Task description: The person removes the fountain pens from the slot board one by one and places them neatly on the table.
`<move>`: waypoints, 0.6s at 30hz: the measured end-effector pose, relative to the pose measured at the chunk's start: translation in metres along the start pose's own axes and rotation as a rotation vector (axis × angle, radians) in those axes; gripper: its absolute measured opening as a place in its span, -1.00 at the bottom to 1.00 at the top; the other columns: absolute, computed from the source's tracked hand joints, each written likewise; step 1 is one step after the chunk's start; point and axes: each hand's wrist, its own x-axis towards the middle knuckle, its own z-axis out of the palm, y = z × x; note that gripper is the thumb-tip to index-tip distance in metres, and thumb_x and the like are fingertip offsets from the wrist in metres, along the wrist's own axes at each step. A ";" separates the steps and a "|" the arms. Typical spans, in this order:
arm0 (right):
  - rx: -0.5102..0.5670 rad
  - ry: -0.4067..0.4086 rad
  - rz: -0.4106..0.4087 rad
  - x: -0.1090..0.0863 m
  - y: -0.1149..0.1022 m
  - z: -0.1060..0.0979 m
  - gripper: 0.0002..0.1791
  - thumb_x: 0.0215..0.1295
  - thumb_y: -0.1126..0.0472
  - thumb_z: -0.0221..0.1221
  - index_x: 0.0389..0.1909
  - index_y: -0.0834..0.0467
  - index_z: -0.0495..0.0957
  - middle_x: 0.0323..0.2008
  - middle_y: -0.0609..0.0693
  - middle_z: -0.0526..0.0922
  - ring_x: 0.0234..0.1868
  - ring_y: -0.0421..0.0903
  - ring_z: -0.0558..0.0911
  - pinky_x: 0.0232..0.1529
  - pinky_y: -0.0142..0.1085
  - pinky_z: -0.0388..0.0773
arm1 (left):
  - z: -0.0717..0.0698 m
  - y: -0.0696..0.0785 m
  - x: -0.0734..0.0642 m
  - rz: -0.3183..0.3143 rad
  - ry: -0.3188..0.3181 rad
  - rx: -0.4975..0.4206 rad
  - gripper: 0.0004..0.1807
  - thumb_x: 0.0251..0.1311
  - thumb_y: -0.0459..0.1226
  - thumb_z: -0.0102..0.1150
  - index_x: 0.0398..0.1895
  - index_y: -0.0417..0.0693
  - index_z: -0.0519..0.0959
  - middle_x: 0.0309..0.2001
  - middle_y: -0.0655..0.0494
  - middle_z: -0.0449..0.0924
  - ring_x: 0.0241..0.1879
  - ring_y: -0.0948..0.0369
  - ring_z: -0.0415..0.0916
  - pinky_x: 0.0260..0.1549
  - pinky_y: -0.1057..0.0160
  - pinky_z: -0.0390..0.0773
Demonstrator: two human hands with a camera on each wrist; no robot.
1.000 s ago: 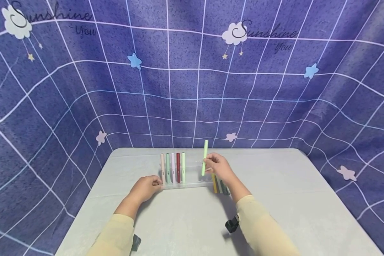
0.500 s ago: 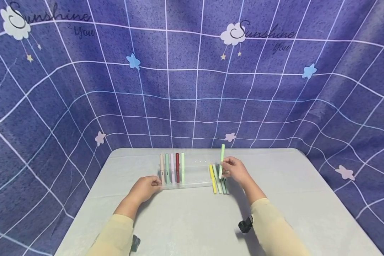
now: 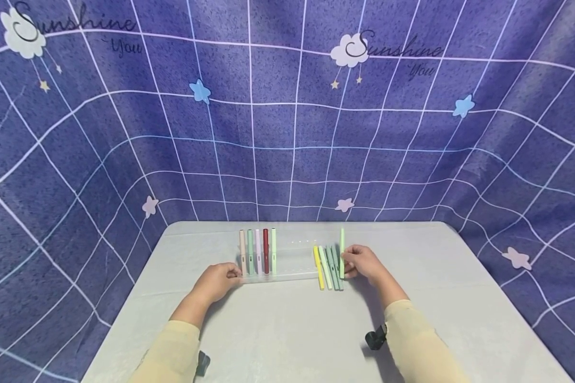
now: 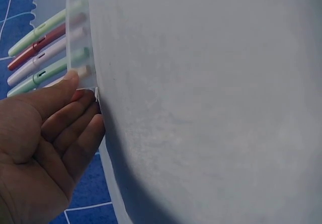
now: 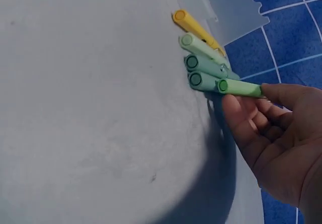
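My left hand (image 3: 219, 281) grips the near left corner of a clear plastic pen stand (image 3: 292, 276), its thumb on the stand's edge in the left wrist view. Propped in the stand's left half are pens: beige, green (image 3: 251, 252), lilac (image 3: 258, 252), dark red (image 3: 266, 251) and pale green (image 3: 274, 252). Right of the stand, my right hand (image 3: 362, 263) pinches a light green pen (image 3: 342, 253) between thumb and fingers. It lies beside two grey-green pens (image 5: 204, 81), a pale green pen (image 5: 204, 48) and a yellow pen (image 5: 196, 26).
Everything rests on a pale cloth-covered table (image 3: 287, 330). A blue-purple grid-patterned curtain (image 3: 278, 122) hangs behind it and along both sides. The stand's notched back ledge (image 5: 236, 7) shows in the right wrist view. A dark camera (image 3: 376, 338) sits on the right wrist.
My right hand has carried the light green pen from over the stand rightward and down, to the right end of the loose pens. The left hand stays on the stand's corner.
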 end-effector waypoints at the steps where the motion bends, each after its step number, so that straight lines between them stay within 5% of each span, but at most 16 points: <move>1: -0.015 -0.006 0.013 -0.001 0.001 -0.001 -0.72 0.42 0.26 0.06 -0.08 0.44 0.45 -0.39 0.25 0.64 -0.42 0.01 0.66 -0.30 -0.04 0.71 | 0.000 0.000 0.000 0.002 0.000 0.001 -0.90 0.16 -0.12 0.36 -0.33 0.13 0.64 -0.32 0.26 0.71 -0.21 0.19 0.61 0.01 -0.03 0.53; 18: -0.220 -0.024 0.167 -0.005 0.000 0.002 -0.83 0.31 0.32 0.09 -0.30 0.40 0.51 -0.44 0.23 0.64 -0.50 0.02 0.67 -0.46 -0.14 0.70 | 0.000 0.000 0.000 0.007 0.001 0.006 -0.90 0.16 -0.13 0.36 -0.32 0.12 0.64 -0.37 0.29 0.68 -0.30 0.27 0.56 -0.05 0.00 0.55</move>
